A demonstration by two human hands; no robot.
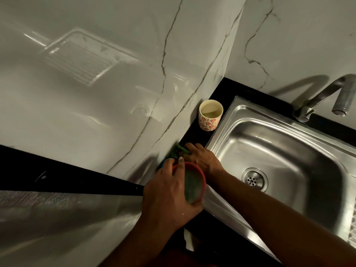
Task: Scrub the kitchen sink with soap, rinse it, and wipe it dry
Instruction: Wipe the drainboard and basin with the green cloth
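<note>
The steel sink (279, 151) fills the right side, its drain (254, 179) showing in the basin floor. Left of the sink, my left hand (169, 191) grips a round red-rimmed soap tub (194, 185) holding greenish soap, tilted on the black counter. Just behind it, my right hand (202, 158) reaches across and its fingers rest on a green scrub pad (181, 150) lying against the wall; whether they curl round the pad is hidden. The tap (325, 99) stands at the sink's back right, and no water runs from it.
A white cup with red flower print (210, 117) stands on the black counter strip (194, 137) at the sink's back left corner. Glossy marble wall panels (96, 83) rise close on the left and behind. A ribbed drainboard edge (352, 230) shows at far right.
</note>
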